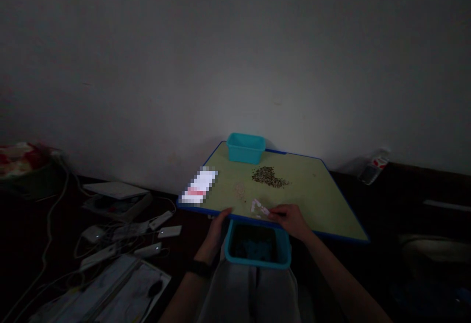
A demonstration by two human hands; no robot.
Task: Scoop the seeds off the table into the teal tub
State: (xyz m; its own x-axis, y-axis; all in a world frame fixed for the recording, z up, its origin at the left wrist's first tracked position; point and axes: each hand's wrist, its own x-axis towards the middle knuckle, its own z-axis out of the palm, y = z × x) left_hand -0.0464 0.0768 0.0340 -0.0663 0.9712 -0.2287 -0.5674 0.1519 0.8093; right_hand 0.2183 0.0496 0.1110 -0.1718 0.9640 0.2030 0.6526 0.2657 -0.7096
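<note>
My right hand [289,217] is closed at the front edge of a pale yellow-green board [312,205] with a blue rim. Its fingertips pinch a small whitish-pink strip [262,207], whose exact kind I cannot make out. My left hand [220,222] grips the board's front edge further left, its thumb over the rim and its other fingers mostly hidden. Behind the strip lie a loose pile of dark and light mixed beans or seeds [268,177] and a thin scatter of pale ones [240,190]. Below the edge, between my arms, sits a turquoise bin [257,265] with a dark inside.
A second turquoise bin [246,153] stands at the board's back, against the wall. A phone-like bright screen [200,185], blurred out, lies at the left. Tangled cables and white chargers [149,250] spread on the left; a clear plastic package [374,167] lies on the right.
</note>
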